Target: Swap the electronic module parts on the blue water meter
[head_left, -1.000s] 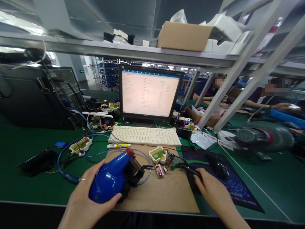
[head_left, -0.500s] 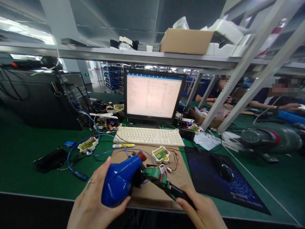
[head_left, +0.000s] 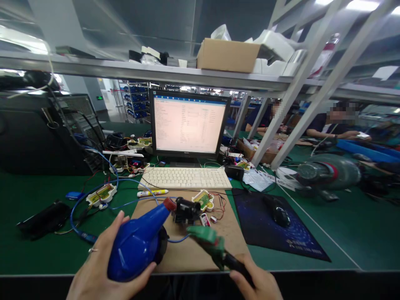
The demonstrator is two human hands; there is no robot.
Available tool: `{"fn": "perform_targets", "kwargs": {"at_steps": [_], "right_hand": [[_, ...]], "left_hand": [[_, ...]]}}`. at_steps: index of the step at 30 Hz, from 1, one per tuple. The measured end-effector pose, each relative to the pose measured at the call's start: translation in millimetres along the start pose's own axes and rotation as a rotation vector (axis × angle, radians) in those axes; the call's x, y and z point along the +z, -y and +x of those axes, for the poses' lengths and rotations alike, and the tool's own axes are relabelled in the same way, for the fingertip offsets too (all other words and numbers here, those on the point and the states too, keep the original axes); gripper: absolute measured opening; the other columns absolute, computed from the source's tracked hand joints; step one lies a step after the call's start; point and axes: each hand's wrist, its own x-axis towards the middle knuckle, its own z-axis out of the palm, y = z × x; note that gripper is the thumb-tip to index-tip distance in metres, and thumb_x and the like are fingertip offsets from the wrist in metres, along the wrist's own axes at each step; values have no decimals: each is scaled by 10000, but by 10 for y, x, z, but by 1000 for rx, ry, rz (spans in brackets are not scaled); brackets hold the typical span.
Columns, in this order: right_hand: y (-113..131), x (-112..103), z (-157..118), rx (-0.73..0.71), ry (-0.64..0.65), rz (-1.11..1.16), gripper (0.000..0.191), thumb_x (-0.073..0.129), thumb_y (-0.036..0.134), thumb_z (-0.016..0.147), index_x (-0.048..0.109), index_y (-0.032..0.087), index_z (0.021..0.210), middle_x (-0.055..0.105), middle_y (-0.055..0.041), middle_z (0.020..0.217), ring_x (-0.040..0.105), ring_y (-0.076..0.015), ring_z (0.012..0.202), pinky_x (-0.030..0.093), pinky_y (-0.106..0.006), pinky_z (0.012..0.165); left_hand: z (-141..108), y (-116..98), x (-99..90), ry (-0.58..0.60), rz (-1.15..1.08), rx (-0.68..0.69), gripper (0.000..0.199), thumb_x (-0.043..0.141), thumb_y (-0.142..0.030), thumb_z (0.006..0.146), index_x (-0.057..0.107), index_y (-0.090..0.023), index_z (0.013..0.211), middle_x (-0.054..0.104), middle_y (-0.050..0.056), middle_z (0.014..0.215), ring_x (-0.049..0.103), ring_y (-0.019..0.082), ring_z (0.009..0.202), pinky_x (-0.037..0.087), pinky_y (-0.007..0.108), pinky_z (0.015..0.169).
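My left hand (head_left: pixel 96 260) is wrapped round a glossy blue, bulb-shaped housing (head_left: pixel 133 248), with a ring on one finger. The housing tapers to a reddish-brown threaded neck (head_left: pixel 169 204) that points up and right, and a black round part (head_left: pixel 161 245) shows on its right side. In my right hand (head_left: pixel 258 277) is the black handle of a green-headed hand tool (head_left: pixel 206 239), its kind unclear. The tool's head stands apart from the housing, to its right. Behind both, a black bracket-like fixture (head_left: pixel 186 210) sits on a brown board (head_left: pixel 178 256).
A circuit board in a white case (head_left: pixel 203 201) and a yellow marker (head_left: pixel 152 193) lie before the keyboard (head_left: pixel 186 178). Beyond stands a lit monitor (head_left: pixel 189 125). A mouse (head_left: pixel 279 214) rests on a dark mat at right. Blue cable (head_left: pixel 73 210) loops at left. Two people sit beyond the frame posts.
The green-headed tool has come away from the housing, leaving a gap between them. The black fixture now shows more fully. My view has swung right, so the bench appears shifted left.
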Motion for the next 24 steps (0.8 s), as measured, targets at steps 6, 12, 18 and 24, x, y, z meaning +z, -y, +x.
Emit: {"fn": "perform_targets", "kwargs": {"at_steps": [6,12,18,24], "right_hand": [[-392,-527,-48,222,-373,-378,419,444,588,849,626,217,921,694,-22,754,672,-199,615,500,-238,501],[-858,-572,64,318,-371,-607,621,262,613,879,635,126,980,679,-163,876,662,-306,710,534,-432,614],[-83,282,351,68,-213,47,602,548,428,840,335,255,1375,452,-111,1378,445,-278,1260,417,-472,1012],[805,1264,743,10,89,862,1166,846,269,480,193,237,1446,375,-130,1432,375,-307,1308,320,-458,1084]], "left_hand": [[94,90,65,96,-498,-703,1038,716,-655,455,373,-316,1375,515,108,1295,514,425,1139,408,616,941],[58,232,449,45,-1296,-1205,757,598,-549,710,416,-212,1361,691,89,1029,653,298,953,564,424,792],[75,-55,519,71,-1571,-1286,679,470,-557,806,380,-237,1397,702,89,1017,638,302,1007,522,465,871],[-86,-104,677,78,-1671,-1262,507,468,-476,837,599,-179,1227,678,109,1089,550,304,1156,394,441,1041]]}}
